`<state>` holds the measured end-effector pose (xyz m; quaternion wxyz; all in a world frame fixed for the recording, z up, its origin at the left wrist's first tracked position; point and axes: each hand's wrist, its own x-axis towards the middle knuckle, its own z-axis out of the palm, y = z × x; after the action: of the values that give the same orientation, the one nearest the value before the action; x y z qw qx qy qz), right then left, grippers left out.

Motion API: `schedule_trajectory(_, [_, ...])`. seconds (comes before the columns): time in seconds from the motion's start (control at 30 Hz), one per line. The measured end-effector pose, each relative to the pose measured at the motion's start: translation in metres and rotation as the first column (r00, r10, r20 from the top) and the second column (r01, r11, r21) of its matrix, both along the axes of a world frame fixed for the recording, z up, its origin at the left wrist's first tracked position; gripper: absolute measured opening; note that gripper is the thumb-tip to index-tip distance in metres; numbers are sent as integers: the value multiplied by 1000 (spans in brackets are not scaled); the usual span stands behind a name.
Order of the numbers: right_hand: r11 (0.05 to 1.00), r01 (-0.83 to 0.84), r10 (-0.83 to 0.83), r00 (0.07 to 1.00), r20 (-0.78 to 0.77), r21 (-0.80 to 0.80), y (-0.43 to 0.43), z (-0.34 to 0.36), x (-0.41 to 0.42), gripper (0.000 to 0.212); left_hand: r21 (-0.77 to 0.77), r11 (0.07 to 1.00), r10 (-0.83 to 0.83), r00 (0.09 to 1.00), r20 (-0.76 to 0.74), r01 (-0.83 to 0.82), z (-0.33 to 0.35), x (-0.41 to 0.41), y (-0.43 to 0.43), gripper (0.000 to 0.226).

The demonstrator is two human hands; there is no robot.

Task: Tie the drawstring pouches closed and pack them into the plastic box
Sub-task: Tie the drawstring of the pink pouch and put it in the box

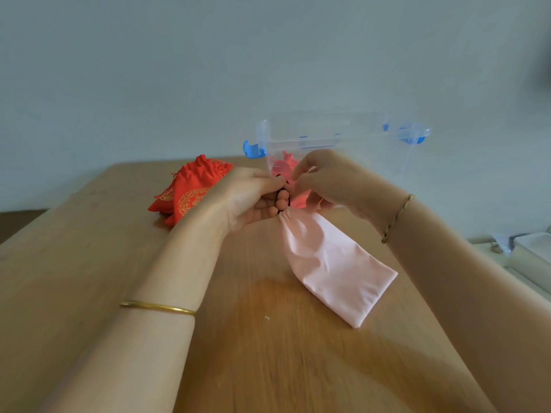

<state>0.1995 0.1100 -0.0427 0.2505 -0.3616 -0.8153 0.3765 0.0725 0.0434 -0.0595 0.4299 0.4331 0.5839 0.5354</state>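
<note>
A pale pink drawstring pouch (331,263) lies on the wooden table, its gathered neck lifted toward the middle. My left hand (253,198) grips that bunched neck, with a dark cord showing between the fingers. My right hand (325,180) pinches the cord just above the neck. Behind the hands stands a clear plastic box (372,150) with blue latches; a red pouch (283,166) shows through its wall. More red pouches with gold print (187,189) lie in a heap to the left.
The wooden table (253,353) stretches toward me under both forearms. A pale wall rises behind the box. At the right edge, off the table, stands a whitish tray or container (530,257).
</note>
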Motion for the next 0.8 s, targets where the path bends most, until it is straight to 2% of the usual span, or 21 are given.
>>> schedule_trajectory(0.1, [992, -75, 73, 997, -23, -101, -7, -3, -1, 12, 27, 999, 18, 1000, 1, -18, 2, 1, 0, 22])
schedule_trajectory(0.27, [978, -73, 32, 978, -206, -196, -1, -6, 0, 14, 81, 992, 99, 994, -50, -95, 1, 2, 0, 18])
schedule_trajectory(0.47, [995, -94, 95, 985, -146, 15, -3, -8, -2, 14, 145, 970, 209, 973, -102, -193, 0, 2, 2, 17])
schedule_trajectory(0.67, [991, -75, 96, 977, -192, 112, 1, -14, -7, 17, 143, 962, 246, 966, -77, -234, 1, 0, 2, 19])
schedule_trajectory(0.8, [946, 11, 47, 984, -171, 324, 0, -17, -13, 10, 148, 953, 280, 957, -83, -266, 1, 0, 3, 20])
